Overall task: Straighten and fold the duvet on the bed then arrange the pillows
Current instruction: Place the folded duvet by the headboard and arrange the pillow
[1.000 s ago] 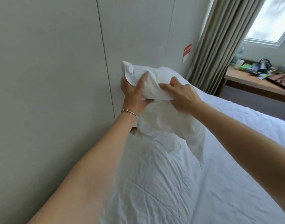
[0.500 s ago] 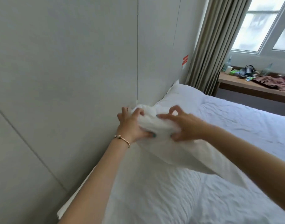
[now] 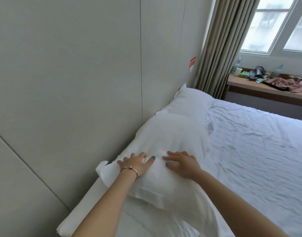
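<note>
A white pillow (image 3: 170, 137) lies flat at the head of the bed, against the grey wall. My left hand (image 3: 136, 164), with a gold bracelet at the wrist, rests flat on the pillow's near end with fingers spread. My right hand (image 3: 182, 164) presses flat on the same end, just to the right. A second white pillow (image 3: 191, 100) lies beyond it, toward the curtain. The white wrinkled duvet (image 3: 259, 142) covers the bed to the right.
The grey panelled wall (image 3: 78, 82) runs along the left of the bed. A beige curtain (image 3: 220, 45) hangs at the far corner. A wooden ledge (image 3: 259, 88) under the window carries clutter and a pinkish cloth.
Both hands gripped the pillow in the air by the wall, lowered it, and now lie flat on it as it rests on the bed.
</note>
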